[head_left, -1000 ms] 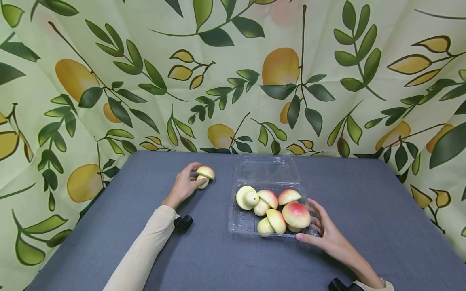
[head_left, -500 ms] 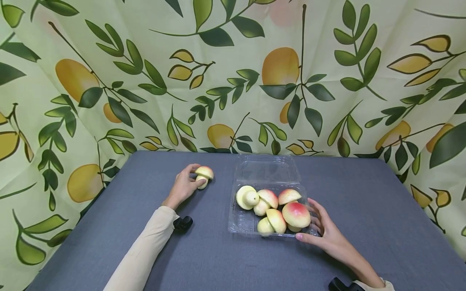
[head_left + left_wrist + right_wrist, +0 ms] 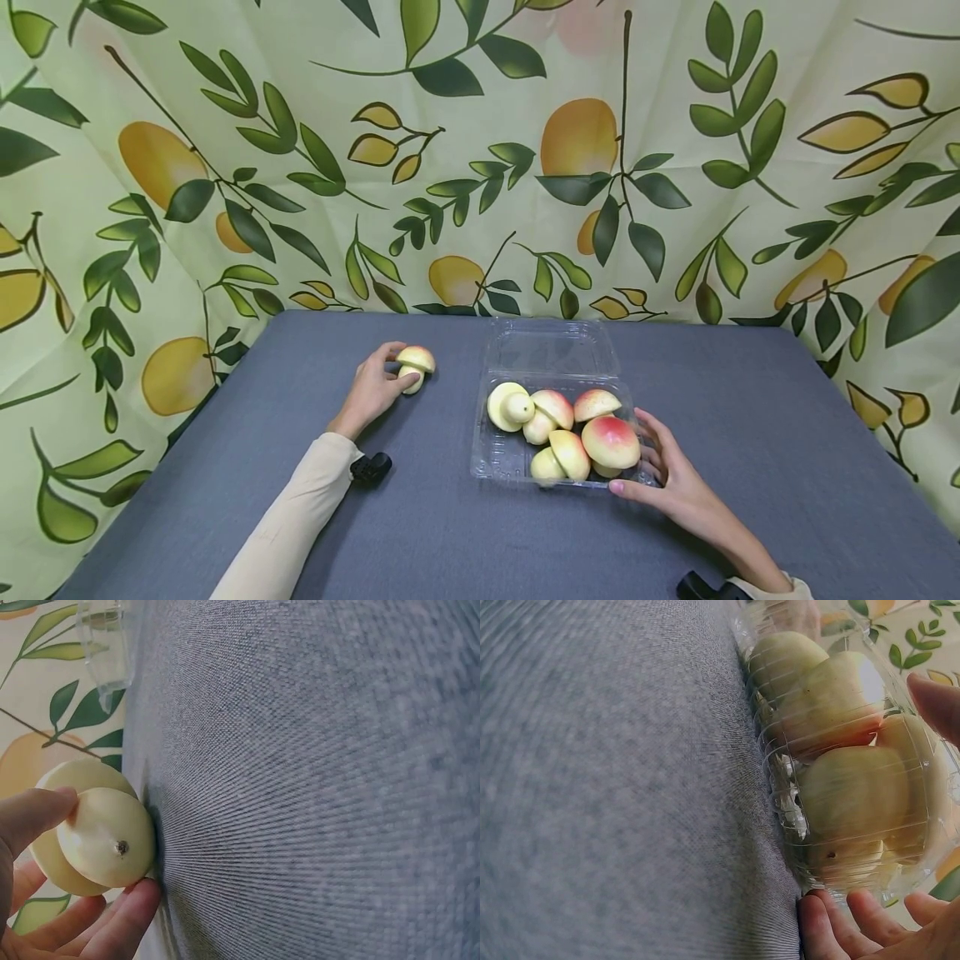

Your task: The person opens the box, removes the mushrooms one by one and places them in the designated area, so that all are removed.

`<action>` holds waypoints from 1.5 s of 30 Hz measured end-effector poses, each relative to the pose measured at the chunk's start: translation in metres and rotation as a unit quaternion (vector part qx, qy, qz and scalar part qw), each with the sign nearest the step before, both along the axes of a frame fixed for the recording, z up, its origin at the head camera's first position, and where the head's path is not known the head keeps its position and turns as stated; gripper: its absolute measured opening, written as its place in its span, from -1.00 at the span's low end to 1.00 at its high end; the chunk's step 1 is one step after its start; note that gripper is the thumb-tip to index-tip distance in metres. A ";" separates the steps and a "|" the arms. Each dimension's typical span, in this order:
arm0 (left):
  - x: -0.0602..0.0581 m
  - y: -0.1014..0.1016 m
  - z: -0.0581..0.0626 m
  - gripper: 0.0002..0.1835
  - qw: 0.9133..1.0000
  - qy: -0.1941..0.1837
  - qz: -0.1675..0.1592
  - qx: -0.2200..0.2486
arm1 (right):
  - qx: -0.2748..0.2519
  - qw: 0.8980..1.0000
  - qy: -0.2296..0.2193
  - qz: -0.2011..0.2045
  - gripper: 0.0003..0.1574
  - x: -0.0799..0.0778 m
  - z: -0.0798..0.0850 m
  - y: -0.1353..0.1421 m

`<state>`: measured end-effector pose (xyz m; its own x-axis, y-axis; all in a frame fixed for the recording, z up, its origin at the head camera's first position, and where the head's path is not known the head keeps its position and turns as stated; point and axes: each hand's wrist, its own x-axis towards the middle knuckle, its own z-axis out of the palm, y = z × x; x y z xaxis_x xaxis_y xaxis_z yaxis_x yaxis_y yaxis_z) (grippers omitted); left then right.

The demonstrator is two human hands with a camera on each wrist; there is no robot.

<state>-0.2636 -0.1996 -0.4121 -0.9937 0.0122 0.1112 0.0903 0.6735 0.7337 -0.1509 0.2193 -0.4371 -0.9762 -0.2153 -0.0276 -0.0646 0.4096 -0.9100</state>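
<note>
My left hand (image 3: pixel 371 392) pinches a mushroom (image 3: pixel 416 359) with a pale yellow stalk and a pink-blushed cap, on the left of the table. In the left wrist view the mushroom (image 3: pixel 112 840) shows its stalk end with a small dark spot, thumb on one side and fingers on the other, close against the cloth. My right hand (image 3: pixel 667 479) grips the front right corner of a clear plastic clamshell box (image 3: pixel 491 462), thumb at the front rim, fingers along the right side. Several similar mushrooms (image 3: pixel 611 442) lie inside the box; the right wrist view shows them through its ribbed wall (image 3: pixel 780 787).
The box's clear lid (image 3: pixel 551 346) is folded back toward the rear edge of the grey cloth-covered table (image 3: pixel 420 533). Behind it hangs a curtain (image 3: pixel 480 167) printed with fruit and leaves. Black wrist cameras sit on both wrists.
My left hand has shifted slightly to the left with the mushroom in its fingers. My right hand and the box have stayed in place.
</note>
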 end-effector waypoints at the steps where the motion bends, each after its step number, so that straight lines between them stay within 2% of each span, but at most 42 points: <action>1: 0.000 0.000 0.000 -0.38 1.000 0.000 0.000 0.000 | -0.002 1.000 0.000 0.001 0.31 0.000 0.000 0.000; 13: 0.002 -0.003 0.001 -0.39 1.000 -0.002 0.012 -0.006 | -0.008 1.000 0.002 0.002 0.31 0.000 -0.001 0.000; 24: 0.013 -0.003 0.008 -0.42 0.999 0.032 0.013 0.004 | -0.002 1.000 -0.006 -0.001 0.32 0.000 0.000 -0.001; 30: 0.022 0.002 0.013 -0.45 0.998 0.055 0.004 0.020 | -0.001 1.000 -0.008 0.001 0.32 0.000 0.000 -0.001; 37: 0.030 0.015 0.023 -0.48 0.995 0.079 -0.024 0.050 | -0.009 1.000 -0.011 0.002 0.32 0.000 0.000 0.000; 45: 0.038 0.035 0.034 -0.48 0.993 0.091 -0.054 0.053 | -0.010 1.000 -0.006 0.003 0.31 0.000 0.000 0.000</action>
